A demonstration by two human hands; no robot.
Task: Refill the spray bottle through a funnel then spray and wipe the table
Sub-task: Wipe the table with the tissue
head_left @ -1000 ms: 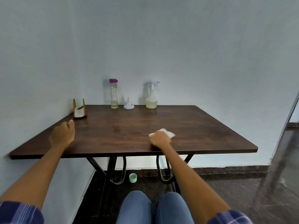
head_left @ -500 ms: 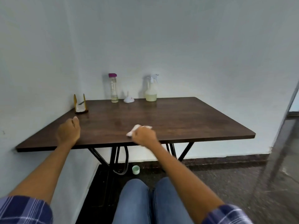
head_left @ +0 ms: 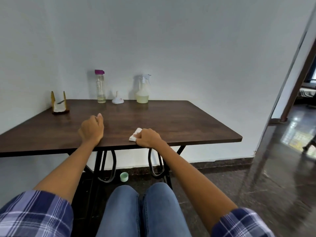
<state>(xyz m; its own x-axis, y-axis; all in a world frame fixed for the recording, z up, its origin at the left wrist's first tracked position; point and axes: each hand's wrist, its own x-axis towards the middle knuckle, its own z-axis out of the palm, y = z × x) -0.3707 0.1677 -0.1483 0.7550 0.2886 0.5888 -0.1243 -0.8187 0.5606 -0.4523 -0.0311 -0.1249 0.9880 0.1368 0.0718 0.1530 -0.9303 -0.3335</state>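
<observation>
Spray bottle (head_left: 142, 90): upright at table (head_left: 188, 127) back edge.
Right hand (head_left: 148, 138): fingers curled over white cloth (head_left: 135, 136), mostly hidden.
Left hand (head_left: 91, 129): loosely curled, empty; fingertips hidden.

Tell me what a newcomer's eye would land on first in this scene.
First, the two hands at the near edge of the dark wooden table: the right hand grips a white cloth, the left hand rests loosely curled on the wood. Next, against the back wall, the purple-capped bottle, white funnel and spray bottle stand in a row.
</observation>
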